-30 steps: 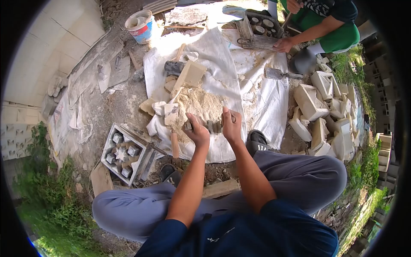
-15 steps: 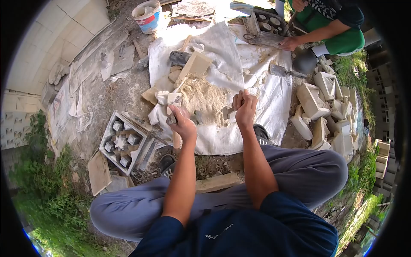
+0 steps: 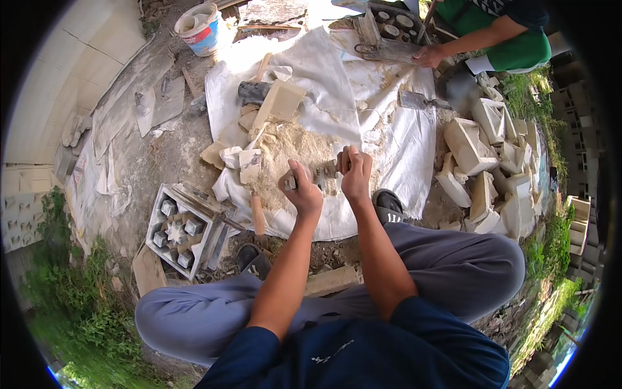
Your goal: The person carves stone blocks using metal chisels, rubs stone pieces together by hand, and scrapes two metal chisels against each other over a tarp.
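My left hand (image 3: 304, 191) is closed around a small grey, blocky piece, of which one end shows beside the fingers. My right hand (image 3: 356, 174) is closed too, close by on the right; a small grey piece shows at its fingers, its kind unclear. Both hands are over a heap of sandy powder (image 3: 291, 146) on a white woven sheet (image 3: 389, 149). Left of my left hand lies a trowel with a wooden handle (image 3: 258, 215) and a powder-coated blade (image 3: 250, 166).
A hexagonal mould (image 3: 161, 227) with several raised blocks stands at the left. Broken cast blocks (image 3: 468, 148) are piled at the right. A bucket (image 3: 197, 31) stands at the back left. Another person's hand (image 3: 429, 56) rests by a wooden board (image 3: 392, 52); another trowel (image 3: 414, 100) lies nearby.
My left hand has moved right, away from the trowel, carrying the grey piece. My right hand has shifted slightly left, so the hands are closer together. The view has shifted a little.
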`<state>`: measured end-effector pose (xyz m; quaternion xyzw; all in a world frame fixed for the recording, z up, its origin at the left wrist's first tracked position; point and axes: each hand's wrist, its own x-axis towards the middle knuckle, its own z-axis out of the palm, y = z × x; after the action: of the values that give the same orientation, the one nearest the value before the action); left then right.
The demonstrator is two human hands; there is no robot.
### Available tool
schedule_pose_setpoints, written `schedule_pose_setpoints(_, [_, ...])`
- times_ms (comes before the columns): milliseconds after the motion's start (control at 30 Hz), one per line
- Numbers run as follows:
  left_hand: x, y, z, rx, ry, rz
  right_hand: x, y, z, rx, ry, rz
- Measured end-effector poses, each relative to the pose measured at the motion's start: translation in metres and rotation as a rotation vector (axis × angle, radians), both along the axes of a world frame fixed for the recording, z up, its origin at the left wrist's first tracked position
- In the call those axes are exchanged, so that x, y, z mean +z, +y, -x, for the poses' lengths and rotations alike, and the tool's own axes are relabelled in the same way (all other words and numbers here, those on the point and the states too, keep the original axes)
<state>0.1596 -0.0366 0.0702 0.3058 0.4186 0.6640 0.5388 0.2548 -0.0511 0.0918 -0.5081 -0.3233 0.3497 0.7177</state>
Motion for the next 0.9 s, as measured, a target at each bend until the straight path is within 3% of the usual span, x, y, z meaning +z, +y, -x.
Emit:
schedule_pose_setpoints(33, [0.000, 0.002, -0.004, -0.020, -0.019, -0.030, -0.007, 0.003, 0.004, 0.021, -0.026, 0.045])
schedule_pose_setpoints(67, [-0.003, 0.003, -0.004, -0.082, 0.227, -0.100, -0.012, 0.000, 0.004, 0.024, 0.004, 0.068])
schedule_pose_setpoints(100, [-0.007, 0.002, -0.010, -0.069, 0.307, -0.091, -0.002, 0.002, 0.003, 0.021, 0.008, 0.069])
schedule_pose_setpoints(200, [0.005, 0.015, -0.010, -0.074, 0.173, -0.055, 0.017, 0.006, 0.001, 0.001, -0.016, 0.000])
schedule_pose_setpoints(300, [0.028, 0.020, -0.019, 0.089, 0.060, 0.083, -0.014, 0.001, 0.007, 0.039, -0.086, 0.145])
schedule_pose_setpoints(433, [0.004, 0.024, -0.006, -0.023, 0.146, -0.024, 0.028, 0.004, -0.005, -0.002, 0.023, 0.000])
schedule_pose_setpoints(500, [-0.004, 0.019, -0.007, -0.071, 0.169, -0.070, 0.007, 0.005, -0.005, -0.035, 0.066, 0.027])
schedule_pose_setpoints(567, [0.018, 0.022, -0.012, -0.042, -0.034, -0.076, -0.016, 0.000, -0.006, -0.036, 0.045, 0.035])
schedule_pose_setpoints(633, [-0.005, 0.021, -0.010, -0.064, 0.058, -0.160, -0.001, 0.003, -0.010, -0.092, 0.216, -0.039])
schedule_pose_setpoints(700, [-0.012, 0.016, -0.008, -0.084, 0.072, -0.120, 0.012, 0.004, -0.010, -0.093, 0.014, 0.022])
schedule_pose_setpoints(767, [-0.011, 0.018, -0.014, -0.086, 0.064, -0.087, -0.026, 0.000, -0.012, -0.065, -0.229, 0.196])
schedule_pose_setpoints(833, [-0.013, 0.013, -0.015, -0.120, 0.269, -0.150, -0.009, -0.003, -0.013, -0.060, -0.158, 0.137])
schedule_pose_setpoints(900, [-0.009, 0.009, -0.008, -0.103, 0.240, -0.103, 0.017, -0.002, -0.014, -0.094, 0.077, -0.058])
